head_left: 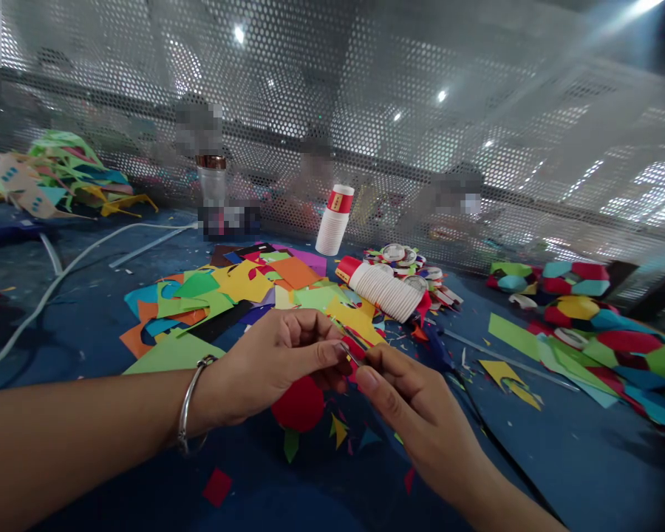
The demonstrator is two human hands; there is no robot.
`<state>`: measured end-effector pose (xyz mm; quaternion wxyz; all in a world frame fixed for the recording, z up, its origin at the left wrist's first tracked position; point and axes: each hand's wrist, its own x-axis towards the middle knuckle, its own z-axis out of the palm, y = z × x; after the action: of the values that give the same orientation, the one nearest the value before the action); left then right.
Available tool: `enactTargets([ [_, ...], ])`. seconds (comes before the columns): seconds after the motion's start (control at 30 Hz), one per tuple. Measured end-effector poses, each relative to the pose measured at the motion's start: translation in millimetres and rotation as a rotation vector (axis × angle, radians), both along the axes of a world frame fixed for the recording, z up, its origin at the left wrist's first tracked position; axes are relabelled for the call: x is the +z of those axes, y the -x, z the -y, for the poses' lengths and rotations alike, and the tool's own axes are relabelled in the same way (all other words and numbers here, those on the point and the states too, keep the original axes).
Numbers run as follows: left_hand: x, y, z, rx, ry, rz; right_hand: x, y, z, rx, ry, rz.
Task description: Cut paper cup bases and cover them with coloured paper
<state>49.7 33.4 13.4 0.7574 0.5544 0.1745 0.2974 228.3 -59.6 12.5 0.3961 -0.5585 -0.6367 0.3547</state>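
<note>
My left hand (288, 358), with a silver bangle at the wrist, is closed in a pinch close to my right hand (415, 403). The right thumb and fingers are pressed together too. A thin, grey, metal-looking piece (351, 355) spans the small gap between both sets of fingertips; its kind cannot be made out. Red paper shows just behind the fingertips. Below my left hand lies a round red paper shape (298, 406) with a green paper leaf (291, 445), partly hidden by the hand. Small paper scraps (339, 430) are scattered beneath the hands.
Behind the hands spreads a pile of coloured paper (199, 295). One paper cup stack (332, 225) stands upright; another stack (391, 292) lies on its side. A blue-handled tool (440, 347) with a black cord lies right. Paper balls (621, 347) sit far right. A perforated metal screen (366, 111) rises behind.
</note>
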Motion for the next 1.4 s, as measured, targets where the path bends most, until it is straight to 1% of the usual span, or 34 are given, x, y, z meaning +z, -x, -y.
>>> enactTargets([
  [0.27,0.8,-0.9,-0.1,-0.011,-0.013,-0.038,3.2,0.4,1.4,0.003,-0.02,0.057],
  [0.6,3.9,0.5,-2.6,-0.036,-0.093,-0.072,3.7,-0.9,2.3,0.003,-0.082,0.147],
  [0.77,5.2,0.4,-2.9,-0.05,-0.049,-0.075,7.0,-0.1,2.1,-0.004,-0.073,0.171],
  [0.9,3.1,1.0,-3.0,-0.089,-0.004,-0.049,5.2,-0.9,3.3,0.0,-0.09,0.17],
  [1.17,-2.2,1.5,-3.1,-0.095,0.009,-0.036,2.4,-1.4,4.0,-0.012,-0.107,0.194],
  [1.4,-4.1,0.9,-4.1,-0.108,0.033,-0.039,2.5,-0.3,4.3,-0.014,-0.073,0.189],
])
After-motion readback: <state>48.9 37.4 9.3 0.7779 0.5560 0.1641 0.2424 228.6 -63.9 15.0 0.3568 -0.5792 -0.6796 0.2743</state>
